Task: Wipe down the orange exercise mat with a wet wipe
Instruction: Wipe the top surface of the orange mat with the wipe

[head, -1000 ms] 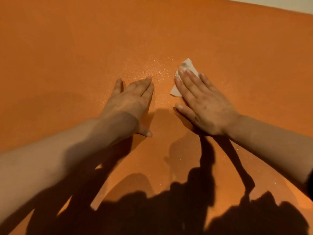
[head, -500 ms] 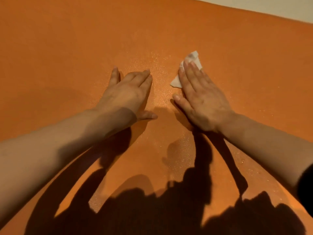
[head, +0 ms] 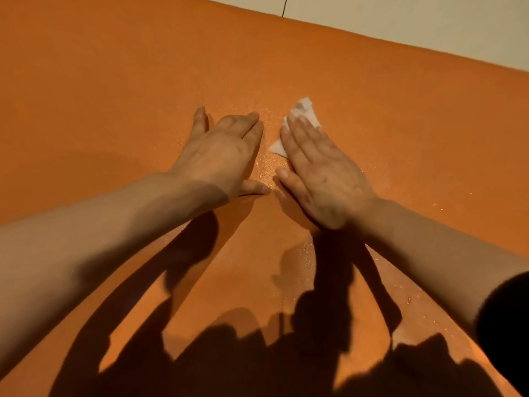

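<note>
The orange exercise mat (head: 114,81) fills nearly the whole view. A white wet wipe (head: 306,110) lies flat on it near the middle, mostly covered by my right hand (head: 320,170), whose straight fingers press it down; only its far tip and a left corner show. My left hand (head: 223,156) rests flat on the mat just left of the wipe, fingers straight, thumb out to the right. The two thumbs nearly meet. A wet sheen glitters on the mat around and in front of both hands.
A pale floor (head: 429,24) with a dark seam line shows beyond the mat's far edge at the top right. Dark shadows of my arms and body cover the near part of the mat. A dark sleeve (head: 506,333) sits at the right edge.
Both hands have slid forward, away from me, along the mat, the right hand pushing the wipe with it. The hands have drawn closer together, and more floor shows beyond the mat.
</note>
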`<state>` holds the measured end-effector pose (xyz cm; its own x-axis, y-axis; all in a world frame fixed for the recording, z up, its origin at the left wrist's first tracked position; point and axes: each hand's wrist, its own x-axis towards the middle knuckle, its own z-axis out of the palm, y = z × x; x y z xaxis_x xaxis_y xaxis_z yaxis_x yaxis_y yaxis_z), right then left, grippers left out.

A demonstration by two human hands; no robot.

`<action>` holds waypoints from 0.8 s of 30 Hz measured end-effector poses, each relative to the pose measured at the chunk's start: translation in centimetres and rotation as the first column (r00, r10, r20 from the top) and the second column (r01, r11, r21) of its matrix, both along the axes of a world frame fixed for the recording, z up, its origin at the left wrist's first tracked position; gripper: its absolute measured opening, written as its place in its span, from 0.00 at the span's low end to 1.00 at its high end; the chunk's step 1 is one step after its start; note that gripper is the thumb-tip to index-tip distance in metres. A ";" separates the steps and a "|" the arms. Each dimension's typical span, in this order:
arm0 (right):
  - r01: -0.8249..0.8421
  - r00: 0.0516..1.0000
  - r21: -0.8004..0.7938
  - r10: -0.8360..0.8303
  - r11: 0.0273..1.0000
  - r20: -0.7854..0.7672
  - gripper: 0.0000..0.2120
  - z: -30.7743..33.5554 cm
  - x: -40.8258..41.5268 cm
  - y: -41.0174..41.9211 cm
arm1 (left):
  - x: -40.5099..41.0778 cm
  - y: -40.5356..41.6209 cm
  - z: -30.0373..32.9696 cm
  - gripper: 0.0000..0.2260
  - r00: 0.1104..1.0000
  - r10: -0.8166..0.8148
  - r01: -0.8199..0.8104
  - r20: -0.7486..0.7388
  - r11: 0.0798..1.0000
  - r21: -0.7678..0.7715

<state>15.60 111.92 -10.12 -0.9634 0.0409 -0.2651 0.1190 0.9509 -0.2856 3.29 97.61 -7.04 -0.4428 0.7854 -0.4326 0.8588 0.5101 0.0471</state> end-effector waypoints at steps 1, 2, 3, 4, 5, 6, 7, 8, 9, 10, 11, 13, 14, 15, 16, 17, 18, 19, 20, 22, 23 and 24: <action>-0.068 0.998 -0.012 0.068 0.998 -0.015 0.35 -0.1 -0.6 -0.4 | -0.1 0.1 -0.1 0.46 1.000 0.006 -0.005 -0.004 1.000 0.008; -0.112 0.993 -0.013 0.112 0.994 -0.034 0.34 -0.3 -1.4 -0.3 | -0.3 0.2 -0.2 0.47 1.000 0.018 -0.018 -0.008 1.000 0.015; -0.129 0.991 -0.006 0.128 0.992 -0.048 0.33 -0.4 -2.3 0.3 | -0.4 0.4 -0.3 0.47 0.999 0.033 -0.033 -0.012 0.999 0.018; -0.123 0.991 0.011 0.123 0.992 -0.053 0.32 -0.4 -3.2 1.2 | -0.6 0.5 -0.2 0.48 0.999 0.043 -0.043 -0.015 0.999 0.018; -0.098 0.994 0.038 0.099 0.994 -0.044 0.32 -0.5 -3.8 2.3 | -0.8 0.6 -0.2 0.48 0.999 0.043 -0.043 -0.020 0.999 0.014; -0.054 0.998 0.068 0.056 0.996 -0.023 0.32 -0.4 -4.2 3.6 | -1.0 0.7 -0.1 0.48 0.999 0.039 -0.039 -0.024 0.999 0.008; -0.001 1.000 0.094 0.001 0.996 -0.003 0.32 -0.4 -4.2 4.6 | -1.2 0.7 0.0 0.48 0.999 0.039 -0.039 -0.026 0.999 0.003; 0.053 0.999 0.113 -0.053 0.992 0.004 0.32 -0.3 -3.9 5.3 | -1.5 0.6 0.0 0.48 0.999 0.043 -0.043 -0.026 0.999 0.001; 0.097 0.995 0.118 -0.098 0.988 -0.002 0.32 -0.2 -3.6 5.3 | -1.7 0.6 0.1 0.48 0.999 0.049 -0.049 -0.024 0.999 0.002; 0.118 0.993 0.111 -0.118 0.987 -0.007 0.32 0.0 -3.2 4.8 | -1.8 0.6 0.0 0.47 0.998 0.052 -0.052 -0.019 0.999 0.006; 0.104 0.995 0.093 -0.104 0.990 -0.006 0.33 0.1 -2.9 3.8 | -1.9 0.6 -0.1 0.47 0.999 0.052 -0.052 -0.011 0.999 0.013; 0.002 1.000 0.058 -0.002 0.998 -0.011 0.34 -0.2 -3.5 2.1 | -2.1 0.7 -0.5 0.46 0.998 0.056 -0.056 0.005 0.997 0.053; -0.041 0.999 0.044 0.042 0.998 -0.015 0.34 -0.4 -4.4 1.7 | -2.2 0.9 -0.6 0.46 0.998 0.060 -0.061 0.013 0.995 0.079; -0.056 0.998 0.029 0.057 0.998 -0.023 0.33 -0.4 -5.6 1.8 | -2.2 1.1 -0.7 0.45 0.998 0.065 -0.067 0.023 0.993 0.102; -0.052 0.998 0.027 0.053 0.998 -0.028 0.32 -0.4 -6.8 2.4 | -2.3 1.4 -0.7 0.45 0.997 0.068 -0.072 0.031 0.990 0.118; -0.038 0.999 0.041 0.039 0.998 -0.023 0.31 -0.4 -7.6 3.3 | -2.3 1.7 -0.7 0.45 0.997 0.069 -0.073 0.037 0.989 0.126; -0.011 1.000 0.061 0.012 0.998 -0.014 0.31 -0.3 -8.1 4.6 | -2.4 1.9 -0.6 0.45 0.997 0.068 -0.072 0.040 0.989 0.129; 0.033 0.999 0.080 -0.033 0.996 -0.004 0.31 -0.2 -8.0 5.8 | -2.5 2.1 -0.5 0.45 0.997 0.065 -0.070 0.044 0.989 0.129; 0.089 0.996 0.096 -0.089 0.991 -0.005 0.31 -0.2 -7.6 6.8 | -2.6 2.1 -0.4 0.45 0.997 0.063 -0.068 0.048 0.990 0.126; 0.206 0.979 0.125 -0.205 0.971 -0.022 0.31 -0.1 -6.1 7.4 | -3.0 2.1 -0.4 0.45 0.996 0.061 -0.068 0.058 0.990 0.125; 0.238 0.971 0.130 -0.237 0.962 -0.027 0.31 -0.1 -5.5 6.8 | -3.1 2.1 -0.4 0.45 0.996 0.065 -0.073 0.063 0.989 0.125; 0.242 0.970 0.123 -0.240 0.962 -0.034 0.31 -0.1 -5.3 5.9 | -3.2 2.1 -0.4 0.45 0.996 0.069 -0.077 0.064 0.989 0.126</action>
<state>10.25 117.83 -10.26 -0.9257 0.3043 -0.2247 0.3448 0.9231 -0.1703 0.06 99.75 -7.46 -0.4774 0.8026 -0.3576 0.8132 0.5577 0.1661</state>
